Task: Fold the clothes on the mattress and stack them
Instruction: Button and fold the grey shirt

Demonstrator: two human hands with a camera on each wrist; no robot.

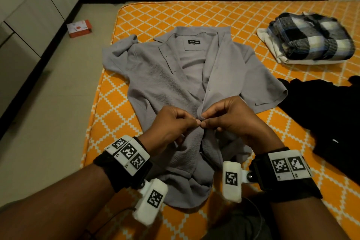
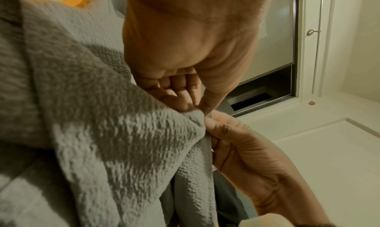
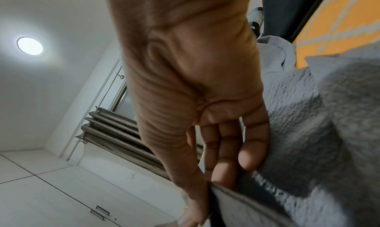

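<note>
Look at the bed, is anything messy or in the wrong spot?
A little. The grey shirt that both hands pinch lies open, one sleeve bunched at its upper left. A black garment lies unfolded beside it. A small box sits on the floor.

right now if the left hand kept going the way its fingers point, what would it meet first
Its fingers point inward, so the left hand would probably meet the right hand almost at once; their fingertips nearly touch, both pinching the grey shirt front.

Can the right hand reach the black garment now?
Probably not at once: the right hand pinches the grey shirt placket together with the left hand. Once it lets go, the black garment lies close beside it, nothing between.
</note>
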